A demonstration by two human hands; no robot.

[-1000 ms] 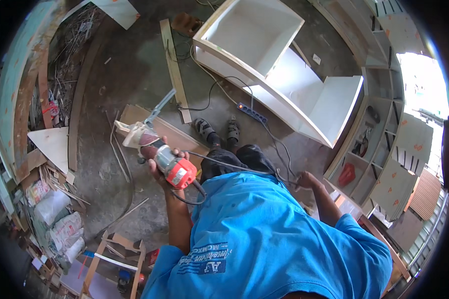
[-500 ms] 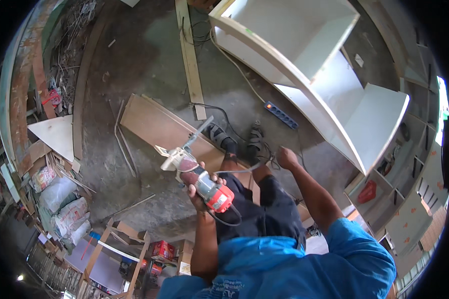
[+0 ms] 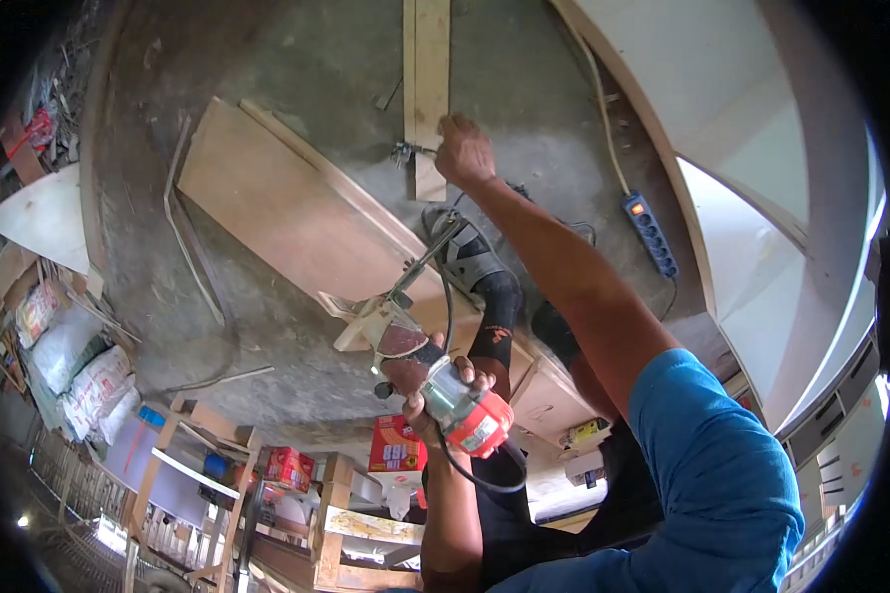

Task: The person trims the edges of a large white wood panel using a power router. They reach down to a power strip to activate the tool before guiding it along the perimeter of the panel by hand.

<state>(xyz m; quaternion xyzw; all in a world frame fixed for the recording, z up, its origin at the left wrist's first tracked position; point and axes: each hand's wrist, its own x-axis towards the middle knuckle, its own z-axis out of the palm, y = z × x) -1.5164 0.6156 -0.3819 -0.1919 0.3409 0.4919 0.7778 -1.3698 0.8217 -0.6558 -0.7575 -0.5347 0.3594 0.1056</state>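
Note:
My left hand [image 3: 430, 400] grips a handheld router [image 3: 470, 420] with a clear housing, red motor cap, pale base and a metal guide arm [image 3: 430, 252]; its dark cord loops below. My right hand [image 3: 465, 153] is stretched forward over a narrow wooden plank [image 3: 425, 59], fingers closed on a dark cord, with a small dark end piece [image 3: 403, 151], too small to make out clearly, dangling beside it. A wide plywood board [image 3: 257, 198] lies on the floor beneath the router, by my foot [image 3: 470, 257].
White cabinet pieces [image 3: 722, 69] stand at the right beside a power strip [image 3: 651, 235] and pale cable. Scrap wood and sacks [image 3: 94, 390] pile at the left, near loose thin strips [image 3: 193, 257]. Wooden frames [image 3: 168, 460] and red boxes [image 3: 287, 469] are at the bottom.
My right arm has reached forward from my right side to above the plank, lifting the cord. The router has moved rightward and down in view as my head tipped and shifted toward the floor.

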